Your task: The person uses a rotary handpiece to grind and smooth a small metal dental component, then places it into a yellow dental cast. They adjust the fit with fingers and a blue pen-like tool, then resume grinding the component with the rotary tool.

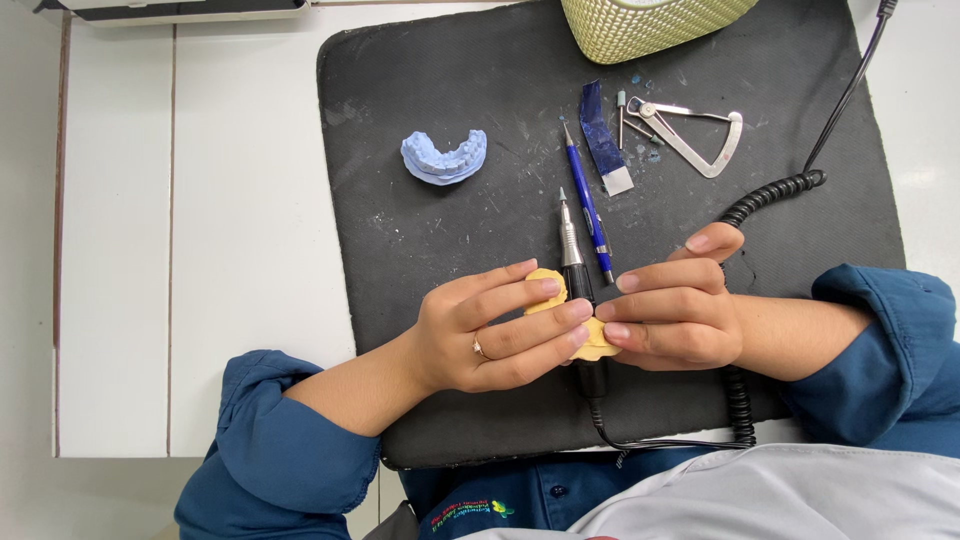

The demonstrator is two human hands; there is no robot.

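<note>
My left hand (pixel 495 330) and my right hand (pixel 675 310) meet over the near part of a black mat (pixel 420 230). Together they grip a yellow dental cast (pixel 592 345); its pale yellow edge shows between the fingertips. A ring sits on one left finger. Under the hands lies a black and silver rotary handpiece (pixel 571 245), its tip pointing away from me. Its body is partly hidden by the cast and my fingers.
A blue dental cast (pixel 444 157) rests on the mat's far left. A blue pen (pixel 588 200), a blue strip (pixel 603 135), small burs (pixel 622 115) and a metal caliper (pixel 700 140) lie farther back. A coiled black cable (pixel 770 195) runs along the right. A woven green basket (pixel 650 25) stands at the top.
</note>
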